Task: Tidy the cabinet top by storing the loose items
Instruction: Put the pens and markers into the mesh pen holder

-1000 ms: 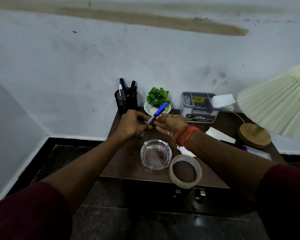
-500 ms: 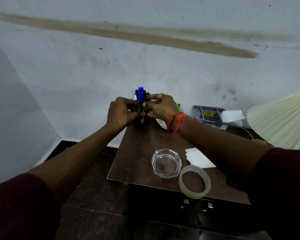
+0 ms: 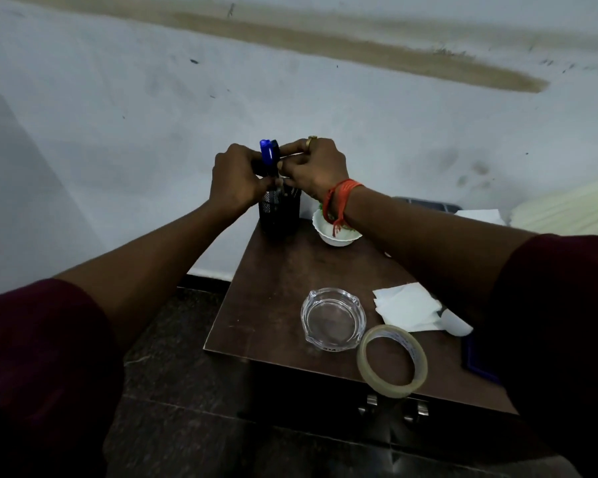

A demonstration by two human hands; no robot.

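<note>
Both hands, left hand (image 3: 233,181) and right hand (image 3: 313,167), pinch a blue pen (image 3: 266,157) together.
Pen stands upright in a black cup (image 3: 278,212) on the brown counter (image 3: 273,288) by a white wall (image 3: 118,115).

The pen holder (image 3: 279,211) mouth and blue pen (image 3: 266,157) shaft hide behind both hands

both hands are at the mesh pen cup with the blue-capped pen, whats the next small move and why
Probably let the blue-capped pen slide down into the black mesh pen cup and release. It stands upright over the cup's mouth, pinched between the left hand and right hand, so it looks lined up. The tape roll and papers remain loose on the cabinet top.
</note>
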